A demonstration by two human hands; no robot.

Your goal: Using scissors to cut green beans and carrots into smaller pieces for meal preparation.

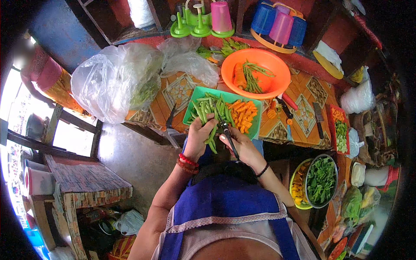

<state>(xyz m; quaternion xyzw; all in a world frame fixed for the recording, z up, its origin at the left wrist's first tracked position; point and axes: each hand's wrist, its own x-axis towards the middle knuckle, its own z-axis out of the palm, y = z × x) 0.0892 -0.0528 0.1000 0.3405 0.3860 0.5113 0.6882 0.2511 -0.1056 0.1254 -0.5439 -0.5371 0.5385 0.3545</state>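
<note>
My left hand [199, 133] grips a bunch of green beans [211, 138] over the near edge of a green rectangular tray [259, 121]. In my right hand [243, 146] is a black-handled knife [230, 139], its narrow blade lying against the beans. Cut green bean pieces [224, 105] fill the tray's left and middle. Chopped carrot sticks [243, 114] are heaped on its right side. Behind the tray, an orange plastic bowl [278, 60] contains whole beans [252, 81] and a carrot [240, 76].
Clear plastic bags [107, 78] cover the table's left end. Right of the tray lie a red-and-black-handled knife [286, 107], carrot scraps [271, 113] and a crinkle cutter [318, 120]. Farther right are a red tray [332, 130] of chopped vegetables and a bowl of leafy greens [321, 180]. A person [48, 71] stands at left.
</note>
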